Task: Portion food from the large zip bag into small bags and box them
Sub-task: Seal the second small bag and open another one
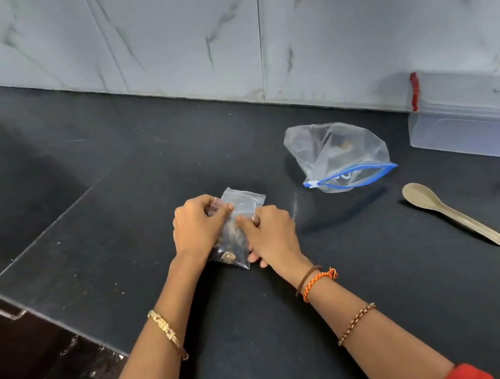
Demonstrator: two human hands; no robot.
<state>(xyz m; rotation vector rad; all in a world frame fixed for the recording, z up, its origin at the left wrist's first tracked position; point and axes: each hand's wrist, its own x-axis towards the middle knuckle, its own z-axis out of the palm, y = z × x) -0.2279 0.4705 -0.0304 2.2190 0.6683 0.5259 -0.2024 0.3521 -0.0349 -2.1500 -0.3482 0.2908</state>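
Your left hand (197, 228) and right hand (269, 235) are both on the small bag (239, 211), which lies on the black counter (116, 231) near the front edge, roughly centre of view. Left hand: fingers curled over the bag's left side, thumb and forefinger pinching its top strip. Right hand: fingers curled on the bag's right side, forefinger tip pressing the top strip just beside your left thumb, lower fingers tucked under the bag's near corner. So both hands are grasping the small bag, neither is free. Bag is clear plastic, with brownish food (231, 252) bunched in its lower half between your wrists; can't tell whether the seal is fully closed. The large zip bag (340, 154) sits well to the right and further back, crumpled, with its blue zip mouth gaping toward you; a small amount of something dark shows inside, too blurred to identify. A pale spoon (444, 211) lies on the counter right of that, bowl up and pointing toward the large bag, handle running toward the near right, touching nothing else. The translucent box (475, 121) stands against the marble-tiled wall (215, 29) at far right, lid on, red clip (414, 92) on its left end. Bangles and thread bands on both wrists, red sleeves at the bottom edge.
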